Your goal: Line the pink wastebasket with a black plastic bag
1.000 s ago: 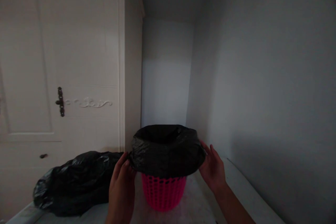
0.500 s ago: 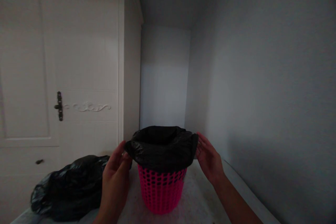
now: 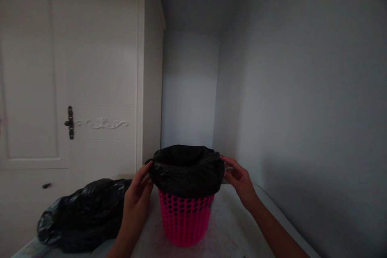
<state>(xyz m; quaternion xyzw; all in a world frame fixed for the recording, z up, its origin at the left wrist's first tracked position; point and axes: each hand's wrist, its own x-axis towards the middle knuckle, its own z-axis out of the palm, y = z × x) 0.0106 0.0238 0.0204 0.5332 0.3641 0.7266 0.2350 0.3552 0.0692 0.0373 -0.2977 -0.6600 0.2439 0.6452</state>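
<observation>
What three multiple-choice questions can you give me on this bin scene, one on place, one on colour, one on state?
1. Where does the full black bag lie?
A. left of the bin
B. inside the bin
C. right of the bin

2. What colour is the perforated bin?
A. white
B. pink
C. blue

3. How does the black liner sit on the bin?
A. rolled up beside it
B. folded over the rim, hanging down the outside
C. knotted shut on top

Answers:
1 A, it lies on the white surface on the side of the left hand.
2 B, pink holed wall shows below the liner.
3 B, both hands, the right hand too, touch its folded edge at the rim.
</observation>
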